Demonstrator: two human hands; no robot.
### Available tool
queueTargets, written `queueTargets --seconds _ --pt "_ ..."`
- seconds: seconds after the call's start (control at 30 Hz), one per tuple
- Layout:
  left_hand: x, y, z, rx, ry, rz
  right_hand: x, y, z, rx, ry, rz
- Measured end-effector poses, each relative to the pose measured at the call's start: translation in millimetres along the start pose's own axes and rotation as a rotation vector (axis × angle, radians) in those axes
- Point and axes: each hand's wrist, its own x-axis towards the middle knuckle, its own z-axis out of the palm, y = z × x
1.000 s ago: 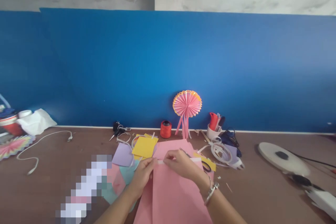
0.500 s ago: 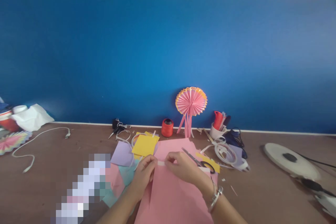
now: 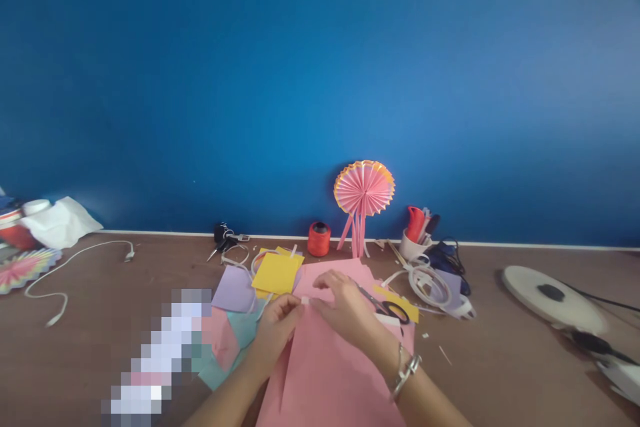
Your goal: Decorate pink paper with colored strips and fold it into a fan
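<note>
My left hand [image 3: 278,328] is closed in a pinch on a small white strip [image 3: 305,301], whose short end shows past the fingertips; whether it is paper or tape I cannot tell. Just right of it, my right hand [image 3: 345,307] hovers over the pink paper sheets [image 3: 340,373] with thumb and fingers apart and nothing between them. A bracelet circles the right wrist. Scissors [image 3: 387,309] lie on the sheets behind the right hand, partly hidden by it. A white piece [image 3: 389,320] lies beside their handles.
Yellow squares [image 3: 277,272], a purple square [image 3: 234,289] and teal paper [image 3: 241,328] lie left of the sheets. A pleated pink rosette [image 3: 364,190] leans on the blue wall, beside an orange thread spool [image 3: 319,239]. Coiled white cable [image 3: 429,287] and a pen cup [image 3: 413,245] stand right.
My right hand has let go of the strip, its fingers opening and lifting slightly. The left hand keeps its pinch at nearly the same place. The view has tilted slightly.
</note>
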Motion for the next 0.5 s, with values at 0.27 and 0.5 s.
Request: queueTargets --seconds 0.27,0.5 --pt "3 -8 -4 0.137 0.026 0.18 -6 -5 15 -0.266 0.021 -0.199" --pt "-1 -3 -3 0.255 -0.007 0.258 -7 -6 10 -0.225 -0.068 -0.212"
